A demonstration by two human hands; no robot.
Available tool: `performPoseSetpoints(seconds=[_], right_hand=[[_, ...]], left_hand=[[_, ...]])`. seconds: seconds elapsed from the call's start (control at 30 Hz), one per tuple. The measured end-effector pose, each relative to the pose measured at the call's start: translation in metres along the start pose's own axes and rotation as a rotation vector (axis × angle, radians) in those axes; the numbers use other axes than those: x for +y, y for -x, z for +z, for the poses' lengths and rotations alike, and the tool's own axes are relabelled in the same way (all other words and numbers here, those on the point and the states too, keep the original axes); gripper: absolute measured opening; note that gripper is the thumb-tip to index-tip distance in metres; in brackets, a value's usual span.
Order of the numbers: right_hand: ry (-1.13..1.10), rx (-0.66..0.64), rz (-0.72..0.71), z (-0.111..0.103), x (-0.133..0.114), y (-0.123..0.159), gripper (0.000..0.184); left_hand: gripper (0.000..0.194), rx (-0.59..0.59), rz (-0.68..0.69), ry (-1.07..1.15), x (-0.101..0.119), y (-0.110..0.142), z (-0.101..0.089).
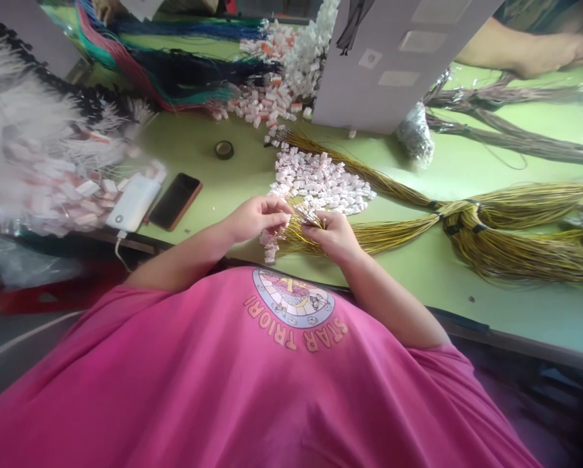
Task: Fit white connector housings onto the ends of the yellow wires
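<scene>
My right hand (337,239) is closed around a bunch of thin yellow-and-black wires (398,235), whose metal-tipped ends stick out past the thumb. Facing it, my left hand (264,218) makes a pinch close to those wire ends; what sits between its fingertips is too small to make out. Just beyond both hands spreads a pile of small white plastic connectors (320,179). A few more connectors (270,250) lie below my left fingers, near the table's front edge.
A phone (175,201), a white power bank (132,201) with a cable, and a tape roll (223,150) lie to the left. Tied wire bundles (530,240) stretch right. A grey partition (383,65) stands behind; another person's arm (515,52) shows beyond it.
</scene>
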State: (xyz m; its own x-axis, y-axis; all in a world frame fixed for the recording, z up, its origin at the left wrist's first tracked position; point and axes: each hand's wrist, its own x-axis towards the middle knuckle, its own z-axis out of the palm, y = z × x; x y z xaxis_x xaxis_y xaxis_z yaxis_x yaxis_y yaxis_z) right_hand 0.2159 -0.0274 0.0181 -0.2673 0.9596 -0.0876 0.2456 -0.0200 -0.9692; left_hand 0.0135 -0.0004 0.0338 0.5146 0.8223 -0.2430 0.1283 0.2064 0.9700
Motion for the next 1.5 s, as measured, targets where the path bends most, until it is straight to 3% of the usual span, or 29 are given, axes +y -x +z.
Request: performPoseSetpoints(seconds=[0.17, 0.37, 0.67, 1.0, 1.33, 1.5], right_hand=[[0.130, 0.018, -0.004, 0.003, -0.001, 0.001, 0.017], [0.295, 0.110, -0.103, 0.007, 0.003, 0.002, 0.018], [0.145, 0.028, -0.048, 0.001, -0.002, 0.003, 0.014], [0.193, -0.016, -0.047, 0.000, 0.000, 0.000, 0.019], [0.190, -0.056, -0.029, 0.003, 0.000, 0.001, 0.020], [0.227, -0.062, -0.005, 0.007, 0.010, 0.000, 0.020]], left_hand=[[0.014, 0.009, -0.075, 0.056, -0.003, 0.002, 0.006], [0.012, 0.035, -0.054, 0.147, -0.007, -0.001, 0.011], [0.017, 0.027, -0.112, 0.086, -0.010, 0.002, 0.009], [0.015, 0.051, -0.124, 0.125, -0.013, 0.000, 0.008], [0.011, 0.075, -0.056, -0.001, -0.008, 0.001, 0.017], [0.016, 0.065, 0.039, -0.231, -0.011, 0.003, 0.025]])
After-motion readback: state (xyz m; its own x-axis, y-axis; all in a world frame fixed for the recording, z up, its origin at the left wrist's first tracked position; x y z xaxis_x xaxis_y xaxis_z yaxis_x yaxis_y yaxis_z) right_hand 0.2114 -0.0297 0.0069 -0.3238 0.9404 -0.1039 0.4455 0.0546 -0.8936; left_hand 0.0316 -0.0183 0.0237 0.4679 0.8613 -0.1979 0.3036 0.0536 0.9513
